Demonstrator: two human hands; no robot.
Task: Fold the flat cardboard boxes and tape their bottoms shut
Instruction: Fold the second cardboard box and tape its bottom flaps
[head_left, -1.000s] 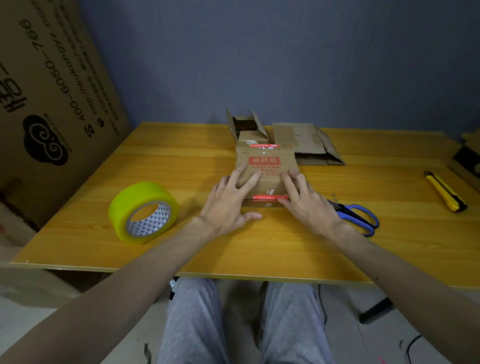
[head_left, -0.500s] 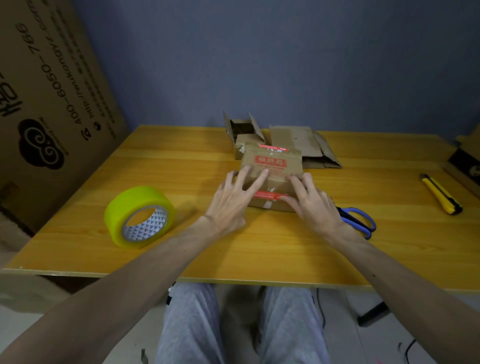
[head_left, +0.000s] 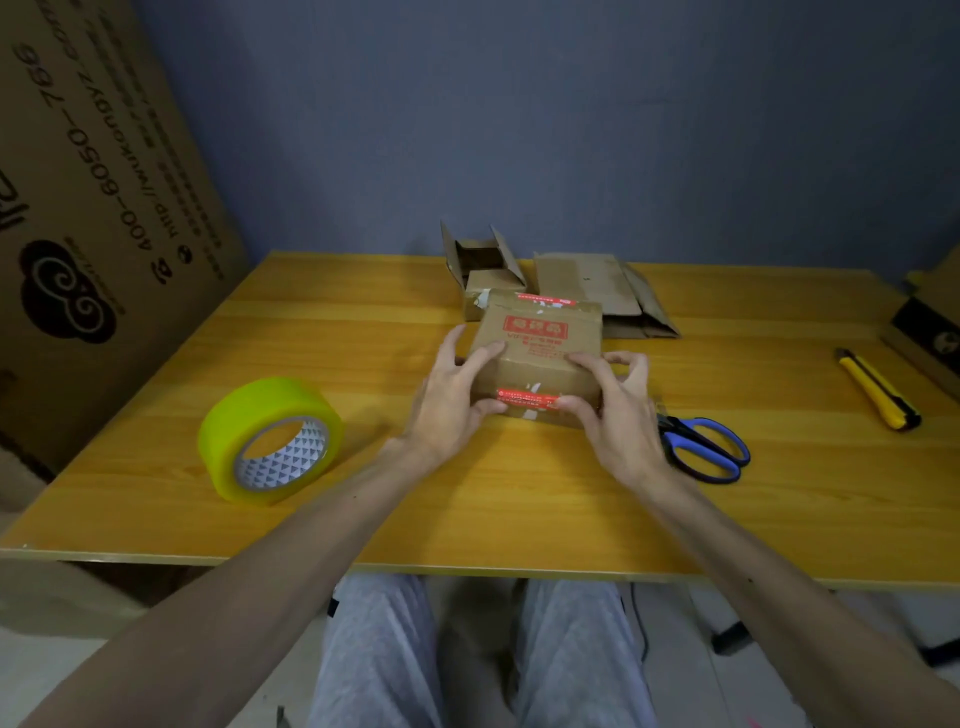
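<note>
the small cardboard box (head_left: 540, 353) sits mid-frame on the bench (head_left: 467, 519), long axis running left to right, directly between the hands. the left hand (head_left: 449, 410) has its grip closed on the box's left end and the right hand (head_left: 621, 415) on its right end, thumbs on the near face and fingers over the top. the tape roll (head_left: 270, 439) stands at lower left, nearer the left hand, and the scissors (head_left: 701, 449) lie just beside the right wrist; the bare bench towards the bottom edge looks roomy enough for turning the box, while an opened box (head_left: 480, 260) and flat cardboard (head_left: 587, 283) crowd close behind.
</note>
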